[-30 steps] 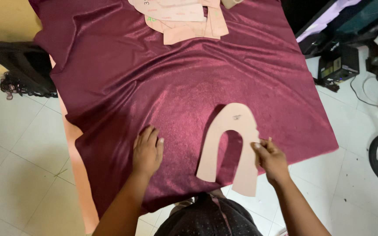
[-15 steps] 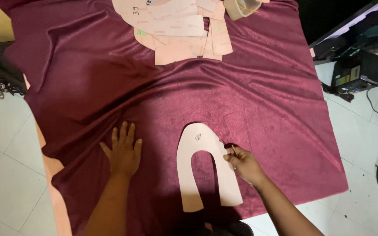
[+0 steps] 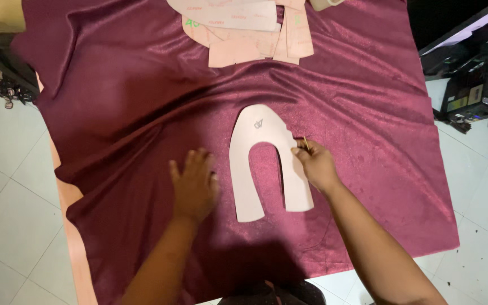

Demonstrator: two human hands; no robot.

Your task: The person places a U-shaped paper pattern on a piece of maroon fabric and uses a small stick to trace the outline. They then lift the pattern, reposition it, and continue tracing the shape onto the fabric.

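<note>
Moved: both hands sit higher on the cloth than a moment ago.
Left hand (image 3: 194, 183): released, fingers spread flat on the maroon shiny fabric (image 3: 114, 113), just left of the template.
Right hand (image 3: 314, 164): clenched, pinching a thin marking stick (image 3: 306, 143) at the template's right edge.
Template: pale pink horseshoe-shaped card pattern (image 3: 264, 135) lies mid-cloth.
Beyond: stacked pink pattern pieces (image 3: 244, 25).
Risk: nothing pins the card; the stick's pressure could shift it.

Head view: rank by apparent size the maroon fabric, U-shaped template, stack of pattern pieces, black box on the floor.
1. Maroon fabric, largest by far.
2. Stack of pattern pieces and U-shaped template: look alike; the stack is cut off by the top edge, so unranked.
3. Black box, smallest, though it sits lower, farther from the camera.
</note>
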